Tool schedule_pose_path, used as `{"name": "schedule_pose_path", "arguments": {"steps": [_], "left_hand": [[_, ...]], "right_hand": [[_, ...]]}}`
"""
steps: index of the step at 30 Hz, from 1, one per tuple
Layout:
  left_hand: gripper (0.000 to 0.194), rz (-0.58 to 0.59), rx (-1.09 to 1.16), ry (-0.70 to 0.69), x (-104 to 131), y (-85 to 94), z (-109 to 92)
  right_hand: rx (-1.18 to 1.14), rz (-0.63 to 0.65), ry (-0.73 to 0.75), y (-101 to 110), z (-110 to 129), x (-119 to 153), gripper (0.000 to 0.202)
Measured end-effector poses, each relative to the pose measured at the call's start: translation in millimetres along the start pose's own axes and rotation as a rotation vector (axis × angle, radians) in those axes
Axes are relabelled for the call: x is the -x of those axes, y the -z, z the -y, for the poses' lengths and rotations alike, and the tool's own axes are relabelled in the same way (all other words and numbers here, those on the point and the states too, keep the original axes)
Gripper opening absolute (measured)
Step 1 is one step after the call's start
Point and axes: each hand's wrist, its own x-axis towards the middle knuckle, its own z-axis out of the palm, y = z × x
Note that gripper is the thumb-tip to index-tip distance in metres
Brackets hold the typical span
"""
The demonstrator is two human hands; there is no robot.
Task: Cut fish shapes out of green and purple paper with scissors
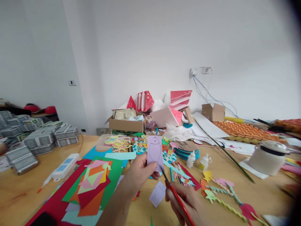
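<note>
Upright in my left hand (144, 168) is a purple paper card (154, 150) with a fish outline drawn on it, pinched near its lower edge between thumb and fingers. My right hand (184, 201) is wrapped round red-handled scissors (177, 199), whose dark blades point up and left at the card's lower right corner. How far apart the blades are is too small to tell. Below the card, a second purple paper piece (157, 194) with drawn lines lies on the wooden table.
Coloured paper sheets (113, 179) are piled on the left, near a white glue gun (64, 168). Glue bottles (191, 159), braided paper strips (227, 205) and a lidded white pot (268, 158) stand or lie on the right. Behind is a cardboard box (125, 125).
</note>
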Motion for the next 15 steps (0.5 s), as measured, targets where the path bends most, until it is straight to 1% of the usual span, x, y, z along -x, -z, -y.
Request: {"name": "schedule_pose_path", "arguments": {"steps": [9, 12, 15], "left_hand": [[0.012, -0.003, -0.001, 0.003, 0.4, 0.9, 1.5], [0.013, 0.007, 0.002, 0.002, 0.2, 1.1, 1.8], [0.014, 0.010, 0.000, 0.002, -1.7, 1.6, 4.5]], "right_hand": [[0.008, -0.055, 0.002, -0.2, -0.7, 1.4, 0.042], [0.008, -0.101, 0.000, -1.2, -5.3, 1.0, 0.040], [0.060, -0.101, 0.033, -1.6, -12.2, -2.3, 0.039]]}}
